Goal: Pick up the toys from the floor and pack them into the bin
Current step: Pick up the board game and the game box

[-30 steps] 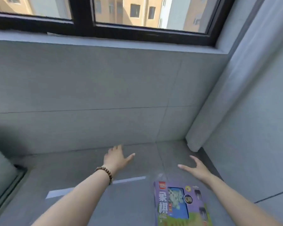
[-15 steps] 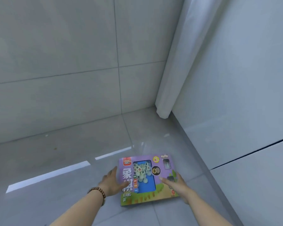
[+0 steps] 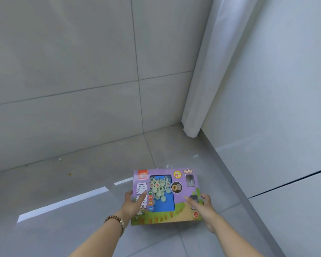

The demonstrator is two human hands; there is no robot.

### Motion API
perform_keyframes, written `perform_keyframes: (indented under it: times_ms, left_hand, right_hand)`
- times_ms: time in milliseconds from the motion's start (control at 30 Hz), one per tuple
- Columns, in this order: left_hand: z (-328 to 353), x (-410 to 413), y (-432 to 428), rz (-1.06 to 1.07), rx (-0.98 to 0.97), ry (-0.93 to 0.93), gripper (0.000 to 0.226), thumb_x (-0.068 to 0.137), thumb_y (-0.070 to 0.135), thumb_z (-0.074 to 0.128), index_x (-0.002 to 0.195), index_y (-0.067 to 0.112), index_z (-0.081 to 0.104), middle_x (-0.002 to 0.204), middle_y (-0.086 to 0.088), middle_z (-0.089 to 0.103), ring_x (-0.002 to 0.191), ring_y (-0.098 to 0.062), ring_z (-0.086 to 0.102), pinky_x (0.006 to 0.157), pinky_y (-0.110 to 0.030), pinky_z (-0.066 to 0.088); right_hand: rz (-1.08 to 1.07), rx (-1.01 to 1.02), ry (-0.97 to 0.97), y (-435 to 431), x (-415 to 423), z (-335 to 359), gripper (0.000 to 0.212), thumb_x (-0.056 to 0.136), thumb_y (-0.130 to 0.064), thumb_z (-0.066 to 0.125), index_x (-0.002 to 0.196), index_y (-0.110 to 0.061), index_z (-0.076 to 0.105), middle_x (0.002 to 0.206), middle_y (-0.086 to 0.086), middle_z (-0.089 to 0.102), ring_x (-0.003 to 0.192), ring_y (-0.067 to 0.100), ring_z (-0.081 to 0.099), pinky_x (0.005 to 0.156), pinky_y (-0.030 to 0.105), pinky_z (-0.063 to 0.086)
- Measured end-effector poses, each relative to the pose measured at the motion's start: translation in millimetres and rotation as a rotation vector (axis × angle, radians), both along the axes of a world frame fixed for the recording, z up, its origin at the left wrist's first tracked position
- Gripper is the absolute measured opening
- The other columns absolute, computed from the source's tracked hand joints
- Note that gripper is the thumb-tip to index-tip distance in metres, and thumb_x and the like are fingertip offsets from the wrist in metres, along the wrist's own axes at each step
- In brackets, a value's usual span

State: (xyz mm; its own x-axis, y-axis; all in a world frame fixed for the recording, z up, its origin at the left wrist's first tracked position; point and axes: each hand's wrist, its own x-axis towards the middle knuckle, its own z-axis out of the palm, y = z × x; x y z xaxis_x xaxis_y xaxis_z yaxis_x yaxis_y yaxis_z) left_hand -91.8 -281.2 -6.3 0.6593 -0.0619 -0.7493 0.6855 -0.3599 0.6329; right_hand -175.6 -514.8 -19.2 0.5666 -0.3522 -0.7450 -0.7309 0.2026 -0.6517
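Home interior, room corner. Large grey wall tiles, glossy grey floor tiles with a daylight strip reflected, white curtain hanging in the corner. Kids' chess set box fits a household.

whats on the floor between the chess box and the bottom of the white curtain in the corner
Nothing. The head view shows only bare grey floor tile between the chess box and the curtain hem, with a small glint of light near the wall.
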Motion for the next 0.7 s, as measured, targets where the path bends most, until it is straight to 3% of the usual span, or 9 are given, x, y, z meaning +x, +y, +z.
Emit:
perform_keyframes:
  times_ms: [100, 233, 300, 433, 600, 633, 700]
  left_hand:
    - [32, 17, 16, 0.116, -0.016, -0.091, 0.063, 0.091, 0.040, 0.054, 0.140, 0.013, 0.025, 0.132, -0.012, 0.053, 0.108, -0.025, 0.055, 0.096, -0.037, 0.045]
    - [100, 39, 56, 0.324, -0.039, -0.265, 0.059, 0.090, 0.034, 0.058, 0.135, 0.011, 0.028, 0.120, -0.011, 0.057, 0.094, -0.022, 0.055, 0.083, -0.033, 0.043]
    - [137, 46, 92, 0.381, -0.039, -0.358, 0.059, 0.089, 0.030, 0.062, 0.133, 0.009, 0.030, 0.118, -0.010, 0.056, 0.092, -0.021, 0.055, 0.080, -0.031, 0.043]
    - [203, 44, 198, 0.475, 0.046, -0.548, 0.058, 0.087, 0.027, 0.065, 0.131, 0.008, 0.033, 0.115, -0.009, 0.057, 0.091, -0.021, 0.055, 0.078, -0.030, 0.044]
    - [268, -1, 361, 0.705, 0.143, -0.671, 0.059, 0.086, 0.030, 0.066, 0.134, 0.011, 0.035, 0.107, -0.003, 0.056, 0.085, -0.020, 0.057, 0.067, -0.028, 0.046]
    - [276, -16, 393, 0.759, 0.165, -0.684, 0.057, 0.087, 0.029, 0.066, 0.133, 0.010, 0.038, 0.109, -0.004, 0.057, 0.087, -0.019, 0.056, 0.068, -0.027, 0.045]
    - [288, -49, 452, 0.873, 0.189, -0.702, 0.050, 0.087, 0.026, 0.066, 0.129, 0.006, 0.047, 0.113, -0.007, 0.061, 0.091, -0.020, 0.056, 0.077, -0.028, 0.044]
  right_hand:
    - [-0.003, -0.011, -0.130, 22, 27, 37, 0.086, 0.054, -0.047, 0.076, 0.122, -0.023, 0.028, 0.131, 0.002, 0.042, 0.100, 0.017, 0.057, 0.063, 0.024, 0.043]
    - [0.033, -0.058, -0.297, 74, 71, 99, 0.078, 0.072, -0.035, 0.080, 0.130, -0.018, 0.030, 0.130, -0.003, 0.036, 0.107, 0.017, 0.053, 0.073, 0.028, 0.048]
    - [0.091, -0.081, -0.371, 108, 91, 133, 0.081, 0.071, -0.036, 0.080, 0.132, -0.018, 0.030, 0.134, -0.001, 0.037, 0.117, 0.020, 0.051, 0.091, 0.036, 0.048]
    - [0.304, -0.108, -0.454, 196, 121, 200, 0.082, 0.071, -0.036, 0.080, 0.136, -0.020, 0.033, 0.136, -0.002, 0.042, 0.122, 0.020, 0.049, 0.102, 0.038, 0.043]
    - [0.665, -0.159, -0.612, 348, 135, 276, 0.070, 0.074, -0.025, 0.078, 0.132, -0.021, 0.040, 0.125, -0.004, 0.054, 0.106, 0.013, 0.057, 0.081, 0.023, 0.047]
    - [0.742, -0.151, -0.619, 381, 133, 289, 0.072, 0.074, -0.027, 0.078, 0.134, -0.022, 0.039, 0.126, -0.005, 0.055, 0.107, 0.014, 0.058, 0.081, 0.027, 0.049]
    - [0.890, -0.121, -0.626, 444, 126, 310, 0.075, 0.073, -0.031, 0.078, 0.136, -0.027, 0.037, 0.126, -0.006, 0.057, 0.102, 0.012, 0.060, 0.068, 0.025, 0.050]
